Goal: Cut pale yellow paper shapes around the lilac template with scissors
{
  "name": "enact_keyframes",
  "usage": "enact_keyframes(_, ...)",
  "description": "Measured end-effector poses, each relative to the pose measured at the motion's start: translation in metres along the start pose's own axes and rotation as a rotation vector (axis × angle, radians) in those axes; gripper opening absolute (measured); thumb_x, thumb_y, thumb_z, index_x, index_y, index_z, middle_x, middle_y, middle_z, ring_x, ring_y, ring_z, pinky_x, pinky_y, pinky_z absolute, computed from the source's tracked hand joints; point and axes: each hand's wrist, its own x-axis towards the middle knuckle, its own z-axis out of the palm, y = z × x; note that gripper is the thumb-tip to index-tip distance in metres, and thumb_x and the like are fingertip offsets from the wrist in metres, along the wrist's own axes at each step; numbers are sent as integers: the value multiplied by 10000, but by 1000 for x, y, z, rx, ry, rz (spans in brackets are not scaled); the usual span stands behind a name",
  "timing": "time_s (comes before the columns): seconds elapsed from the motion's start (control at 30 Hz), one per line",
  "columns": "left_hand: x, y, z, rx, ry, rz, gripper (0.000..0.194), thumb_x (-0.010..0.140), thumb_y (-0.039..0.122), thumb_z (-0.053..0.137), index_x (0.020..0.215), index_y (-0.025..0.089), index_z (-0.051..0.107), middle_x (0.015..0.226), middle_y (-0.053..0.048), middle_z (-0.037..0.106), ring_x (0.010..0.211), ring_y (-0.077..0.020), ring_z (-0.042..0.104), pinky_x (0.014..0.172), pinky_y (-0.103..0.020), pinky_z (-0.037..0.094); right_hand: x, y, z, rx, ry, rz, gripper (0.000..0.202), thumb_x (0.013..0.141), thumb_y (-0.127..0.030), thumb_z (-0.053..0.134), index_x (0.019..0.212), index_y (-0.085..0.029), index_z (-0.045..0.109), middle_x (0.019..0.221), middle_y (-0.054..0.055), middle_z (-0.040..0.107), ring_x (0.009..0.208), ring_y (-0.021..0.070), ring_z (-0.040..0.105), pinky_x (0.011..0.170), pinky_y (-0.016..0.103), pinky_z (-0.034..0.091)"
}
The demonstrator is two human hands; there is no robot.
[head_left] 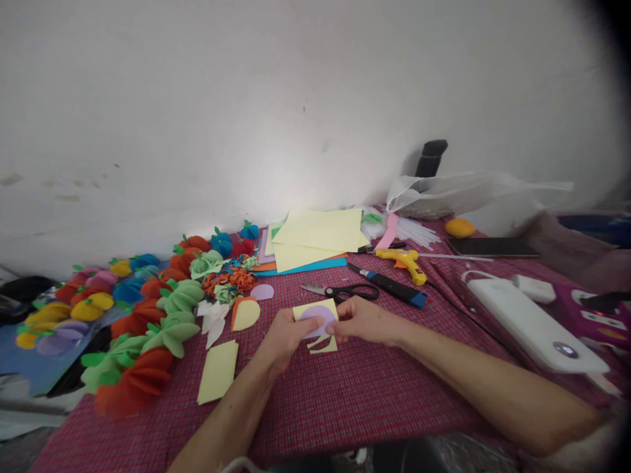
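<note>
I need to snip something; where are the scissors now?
In the head view, the scissors lie on the tablecloth just right of centre, beyond the right hand and left of the black utility knife.

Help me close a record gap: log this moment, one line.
left hand: holding purple piece against yellow card | right hand: at card's right edge | card: partly cut | scissors: on tablecloth, unheld

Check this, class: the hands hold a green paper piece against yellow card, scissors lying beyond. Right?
No: the head view shows the paper piece is purple, not green. Left hand and right hand hold it against yellow card, scissors lying beyond.
</note>
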Motion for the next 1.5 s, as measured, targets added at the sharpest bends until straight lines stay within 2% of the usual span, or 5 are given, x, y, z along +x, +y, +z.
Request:
enact_keyframes(0.2,1,1,-2,-55,60,50,235,601,272,675,757,96,673,668,-58,662,574,-147,565,581,-262,425,2,-3,-8,-133,29,-94,264,750,-368,529,672,-139,633,584,2,597,539,120,532,549,229,422)
enact_keyframes(0.4,2,9,-11,-343,238,129,232,577,269,704,744,118,650,631,-34,663,569,-148,593,607,-280,455,1,-7,-33,-811,424,-327,297,719,-170,513,1003,-190,595,972,63,603,900,210,528,823,336,379)
enact_keyframes(0.53,2,15,-14,-393,307,196,256,573,281,707,748,108,638,610,-35,657,587,-162,609,598,-276,458,0,3,-39,-1035,273,-285,450,660,-110,528,1104,-180,540,1045,94,562,972,230,499,850,334,368)
enact_keyframes(0.93,2,16,-15,-461,377,284,219,580,262,699,735,118,644,624,-36,669,631,-172,629,629,-280,472,-5,9,-35,-1292,384,-23,504,691,-240,526,1187,-168,469,887,110,621,793,255,571,695,337,387)
enact_keyframes(1.5,-1,22,-18,-561,487,410,250,587,257,695,782,110,647,722,-55,684,702,-177,629,647,-269,467,-18,-25,-3,210,-77,-64,319,752,-332,578,1006,-164,482,819,40,581,678,142,564,606,274,445)
